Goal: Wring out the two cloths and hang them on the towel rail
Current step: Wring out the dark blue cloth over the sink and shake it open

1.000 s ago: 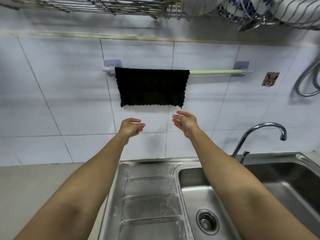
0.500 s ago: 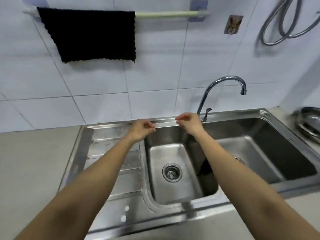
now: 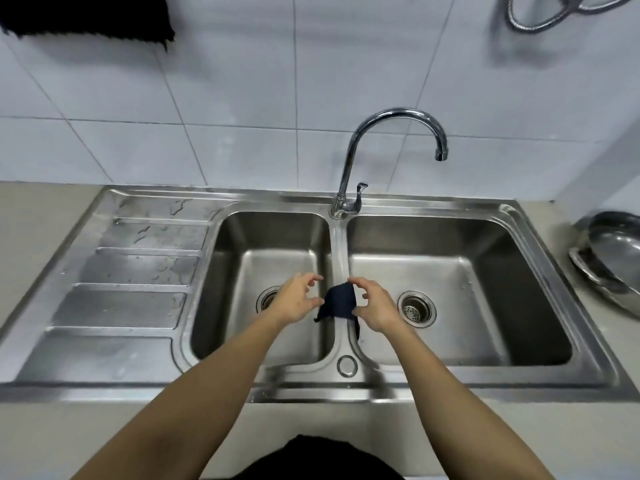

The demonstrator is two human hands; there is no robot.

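Note:
A small dark blue cloth (image 3: 340,301) lies draped over the divider between the two basins of the steel sink (image 3: 346,365). My left hand (image 3: 296,301) is just left of it, fingers spread, thumb tip at the cloth's edge. On the cloth's other side is my right hand (image 3: 375,306), fingers apart, a fingertip at its top corner and the thumb by its lower edge. Neither hand has closed on it. A black cloth (image 3: 86,19) hangs at the top left; the rail that carries it is out of frame.
A curved tap (image 3: 391,116) rises behind the divider. A wet ribbed drainboard (image 3: 131,271) takes up the sink's left part. Stacked metal bowls (image 3: 609,258) sit on the counter at the right. A coiled metal hose (image 3: 554,15) hangs on the tiled wall.
My view has dropped from the rail to the sink. Both hands came down from under the hanging black cloth to the divider and now frame the dark blue cloth.

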